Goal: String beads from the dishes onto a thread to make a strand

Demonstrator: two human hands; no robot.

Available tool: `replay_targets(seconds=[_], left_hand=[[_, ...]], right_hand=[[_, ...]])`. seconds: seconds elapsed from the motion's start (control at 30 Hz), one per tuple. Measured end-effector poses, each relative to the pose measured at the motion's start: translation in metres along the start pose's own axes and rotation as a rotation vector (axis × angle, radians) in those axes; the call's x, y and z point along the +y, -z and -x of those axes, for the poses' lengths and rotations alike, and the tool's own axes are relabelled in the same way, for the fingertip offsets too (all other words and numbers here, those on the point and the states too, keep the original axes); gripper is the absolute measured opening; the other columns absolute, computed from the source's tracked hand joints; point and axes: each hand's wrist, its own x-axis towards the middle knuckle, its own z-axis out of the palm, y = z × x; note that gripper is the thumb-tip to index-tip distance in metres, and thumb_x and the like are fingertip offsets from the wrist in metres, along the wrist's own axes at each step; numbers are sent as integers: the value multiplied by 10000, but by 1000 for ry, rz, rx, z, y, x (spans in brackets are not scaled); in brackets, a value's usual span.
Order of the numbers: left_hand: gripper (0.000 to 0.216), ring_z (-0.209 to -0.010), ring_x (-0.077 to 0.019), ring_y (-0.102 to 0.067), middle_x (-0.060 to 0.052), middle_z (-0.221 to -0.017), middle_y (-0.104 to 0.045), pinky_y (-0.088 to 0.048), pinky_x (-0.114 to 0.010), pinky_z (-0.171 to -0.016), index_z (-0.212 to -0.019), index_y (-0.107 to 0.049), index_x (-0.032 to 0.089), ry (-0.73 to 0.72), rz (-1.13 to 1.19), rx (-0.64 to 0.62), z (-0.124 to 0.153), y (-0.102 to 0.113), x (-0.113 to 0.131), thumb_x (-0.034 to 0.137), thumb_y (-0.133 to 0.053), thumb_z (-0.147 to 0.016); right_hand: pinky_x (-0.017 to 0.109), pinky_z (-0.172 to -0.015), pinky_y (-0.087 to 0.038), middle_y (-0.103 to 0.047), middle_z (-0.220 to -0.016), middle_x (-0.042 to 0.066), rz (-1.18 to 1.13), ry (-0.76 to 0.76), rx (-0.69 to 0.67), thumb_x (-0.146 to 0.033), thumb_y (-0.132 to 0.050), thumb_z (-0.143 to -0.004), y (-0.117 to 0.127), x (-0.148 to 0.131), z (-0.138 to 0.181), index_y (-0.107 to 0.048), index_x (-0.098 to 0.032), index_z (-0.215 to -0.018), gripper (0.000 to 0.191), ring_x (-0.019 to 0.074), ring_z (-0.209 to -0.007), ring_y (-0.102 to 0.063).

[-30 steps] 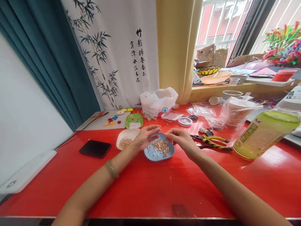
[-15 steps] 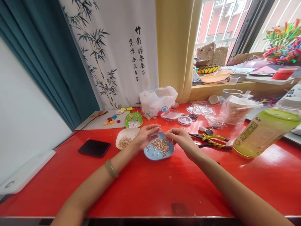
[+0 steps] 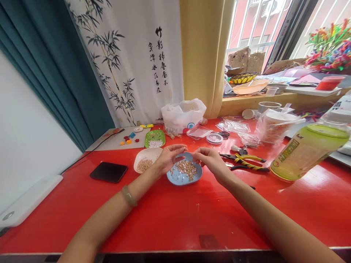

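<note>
Blue bowl (image 3: 178,180) partly hidden; left hand (image 3: 170,158) pinches a blurry speck (image 3: 185,149); right hand (image 3: 211,161) pinched, contents unclear.

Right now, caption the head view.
Bare left hand and right hand hover above a rounded blue dish holding gold beads on a glossy red table.

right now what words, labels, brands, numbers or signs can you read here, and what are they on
"竹影掃": top of the right-hand column on the white curtain; lower characters less certain.
"潭水": left-hand column, same curtain; the rest less certain.
Bottle: label characters too blurred to read.
Yellow tube: marks too small to read.
Plastic bag: a blue mark, no readable words.
No brand or number is legible.
</note>
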Motion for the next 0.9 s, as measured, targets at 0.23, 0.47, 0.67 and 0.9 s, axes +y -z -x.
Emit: replay_targets(seconds=[0.23,0.47,0.67,0.9], left_hand=[[168,-727,-102,-563,-4,-738,-619,-431,-245,-672,-740,-647,156,-1,-5,18,0,-1,0,183,-695,-581],[161,-727,-95,-564,-8,-747,-628,-428,-222,-648,-736,-650,157,6,-27,42,1,-2,0,180,-694,-583],[170,-726,-104,-572,-19,-773,-637,-432,-232,-657,-746,-651,157,8,-23,44,-2,1,-3,183,-693,-583],[170,-721,-99,-571,-17,-766,-637,-438,-223,-644,-736,-651,154,14,-23,50,-1,0,-2,181,-700,-575]], right_hand=[[236,-502,-331,-528,-554,0,21,-1,11,-301,-529,-647,0,0,0,-498,-168,-540,173,109,-542,-473],[234,-507,-330,-544,-568,9,43,1,9,-291,-521,-669,1,-1,0,-506,-162,-559,170,105,-544,-477],[228,-498,-325,-544,-569,4,58,-6,9,-298,-525,-662,1,-1,0,-498,-163,-564,169,104,-544,-479],[219,-490,-328,-550,-574,8,59,-6,20,-293,-530,-651,1,1,-2,-500,-155,-577,160,101,-548,-480]])
